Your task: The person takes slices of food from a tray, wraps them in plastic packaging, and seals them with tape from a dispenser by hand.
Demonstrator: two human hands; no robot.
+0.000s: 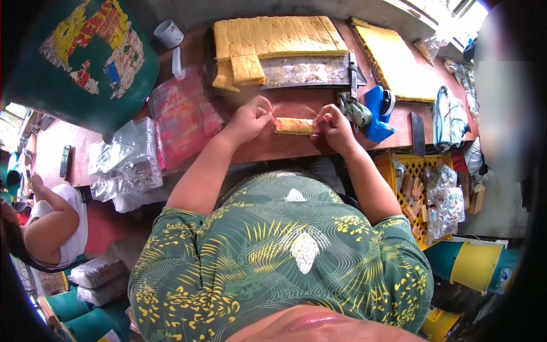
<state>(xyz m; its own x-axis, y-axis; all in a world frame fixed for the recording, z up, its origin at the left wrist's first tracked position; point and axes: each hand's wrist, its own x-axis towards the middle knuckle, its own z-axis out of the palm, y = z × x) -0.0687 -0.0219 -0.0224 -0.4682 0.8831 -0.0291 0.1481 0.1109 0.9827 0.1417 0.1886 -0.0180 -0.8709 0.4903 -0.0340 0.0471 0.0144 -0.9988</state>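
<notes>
A small yellow cake piece in a clear printed wrapper [294,126] lies at the table's front edge, between my two hands. My left hand [250,118] pinches the wrapper's left end, fingers closed. At the right end my right hand [335,126] is closed on the wrapper too. Behind them a tray [307,70] bears a sliced yellow slab cake [279,37], with a bare strip along its front. Right of my right hand stand a blue tape dispenser [376,114] and a crumpled green cloth [354,109]. A stack of red printed wrappers [185,117] lies to the left.
A second cake slab [399,62] lies at the back right, near a dark phone [417,134]. Clear bags [125,154] and a large green drum [97,62] are at left. Another person [54,222] sits far left. A yellow crate [387,171] holds wrapped pieces below right.
</notes>
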